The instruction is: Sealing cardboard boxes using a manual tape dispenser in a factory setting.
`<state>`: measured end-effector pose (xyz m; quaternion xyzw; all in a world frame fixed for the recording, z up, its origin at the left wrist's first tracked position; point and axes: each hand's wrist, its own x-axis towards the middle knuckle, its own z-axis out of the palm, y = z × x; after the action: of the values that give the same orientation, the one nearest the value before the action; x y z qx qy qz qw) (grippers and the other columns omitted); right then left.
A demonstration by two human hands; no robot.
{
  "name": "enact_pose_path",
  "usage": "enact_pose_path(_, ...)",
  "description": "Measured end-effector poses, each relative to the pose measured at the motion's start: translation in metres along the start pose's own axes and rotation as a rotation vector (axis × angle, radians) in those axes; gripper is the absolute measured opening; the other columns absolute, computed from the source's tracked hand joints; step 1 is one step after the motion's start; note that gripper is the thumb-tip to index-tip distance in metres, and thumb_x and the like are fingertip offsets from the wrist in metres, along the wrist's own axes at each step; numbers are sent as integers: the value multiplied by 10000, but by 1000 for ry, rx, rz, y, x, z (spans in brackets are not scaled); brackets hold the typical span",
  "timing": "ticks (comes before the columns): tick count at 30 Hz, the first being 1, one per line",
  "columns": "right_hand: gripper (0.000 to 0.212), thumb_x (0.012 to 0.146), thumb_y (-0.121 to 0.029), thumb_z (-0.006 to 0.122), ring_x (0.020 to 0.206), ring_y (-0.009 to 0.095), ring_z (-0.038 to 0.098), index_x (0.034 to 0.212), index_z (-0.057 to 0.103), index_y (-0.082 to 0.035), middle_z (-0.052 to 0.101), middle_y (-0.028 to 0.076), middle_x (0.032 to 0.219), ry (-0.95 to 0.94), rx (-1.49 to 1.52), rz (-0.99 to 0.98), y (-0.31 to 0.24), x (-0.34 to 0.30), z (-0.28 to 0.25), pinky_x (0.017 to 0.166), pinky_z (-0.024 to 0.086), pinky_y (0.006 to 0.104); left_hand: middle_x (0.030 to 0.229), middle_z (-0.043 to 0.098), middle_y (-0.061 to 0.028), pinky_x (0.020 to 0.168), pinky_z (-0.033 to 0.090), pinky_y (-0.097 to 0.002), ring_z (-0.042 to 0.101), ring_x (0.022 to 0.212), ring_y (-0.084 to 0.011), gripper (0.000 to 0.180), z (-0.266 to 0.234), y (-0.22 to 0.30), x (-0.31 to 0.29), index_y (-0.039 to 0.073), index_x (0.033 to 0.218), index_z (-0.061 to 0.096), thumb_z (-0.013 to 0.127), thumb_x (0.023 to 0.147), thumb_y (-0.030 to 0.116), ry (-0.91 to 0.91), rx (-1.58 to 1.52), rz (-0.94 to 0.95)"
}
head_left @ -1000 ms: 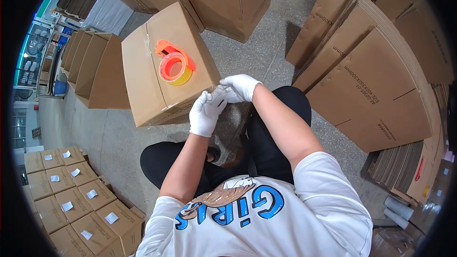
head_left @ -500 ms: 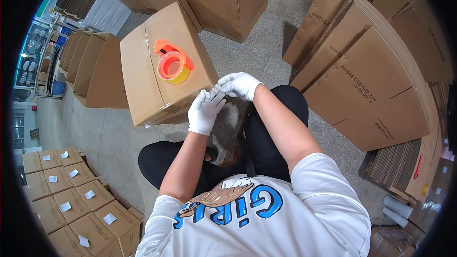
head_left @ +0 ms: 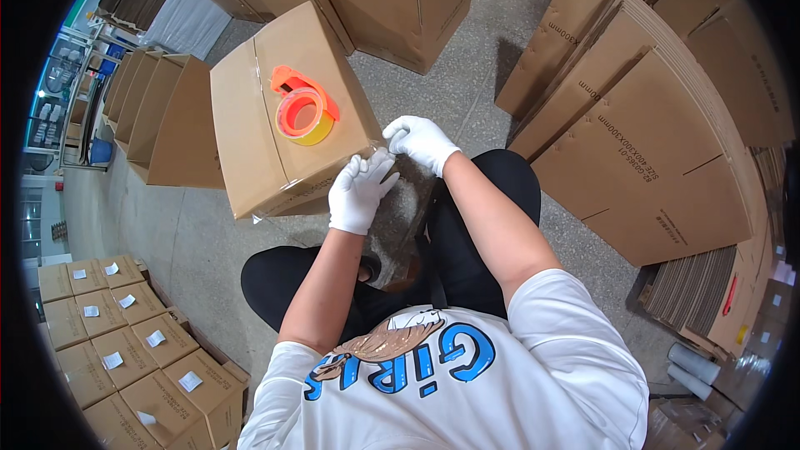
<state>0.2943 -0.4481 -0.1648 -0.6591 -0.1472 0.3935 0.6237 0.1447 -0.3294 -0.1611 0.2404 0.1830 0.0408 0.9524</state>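
A cardboard box [head_left: 242, 108] stands in front of me, closed, with a strip of clear tape along its top seam. On top of it rests an orange tape dispenser [head_left: 292, 81] with a roll of yellow tape [head_left: 310, 128]. My left hand [head_left: 360, 193], in a white glove, is at the box's near right corner, fingers stretched out against the edge, where some clear film glints. Just right of that corner is my right hand [head_left: 423, 143], also gloved, its fingers curled together. Whatever its fingertips may pinch is too small to make out.
Open cardboard boxes [head_left: 400, 0] stand behind the taped one, and more [head_left: 179, 121] at the left. Flattened cartons [head_left: 650, 150] lean in a stack at the right. Stacked boxes with white labels [head_left: 133, 342] fill the lower left. Grey speckled floor [head_left: 467, 67] lies between them.
My right hand has drawn slightly away from my left, its fingers curling in more. My left hand stays at the box corner, fingers a little more spread. Box and dispenser keep their places.
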Motion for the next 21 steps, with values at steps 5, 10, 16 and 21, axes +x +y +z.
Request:
enact_pose_path(5,205,748,24,634,804,119,622,939,690,-30,674,38,855,101,-96,-51,-4,3,-7,755,494,251,1367,489,-196,1101,269,-605,406,1316,-387,222,6,1,-2,117,843,558,507,963,296,126,70,-12)
enact_pose_path(10,230,773,11,619,800,140,615,1001,645,-8,654,53,864,66,-112,-65,-2,8,-3,754,497,269,1364,499,-195,1107,252,-596,390,1337,-377,223,3,-1,-2,123,846,562,510,964,306,124,99,18)
enact_pose_path(16,256,816,21,586,805,173,616,1072,573,21,626,82,870,-43,38,80,4,12,5,741,515,312,1304,555,-196,1097,283,-565,445,1299,-366,240,0,-8,0,108,924,555,542,961,345,130,161,150)
enact_pose_path(21,180,864,24,592,782,137,566,1041,576,-5,603,31,866,-42,-110,4,6,12,6,742,494,287,1175,621,-217,1075,358,-533,540,1199,-376,214,0,-17,4,114,898,536,508,991,305,200,235,257)
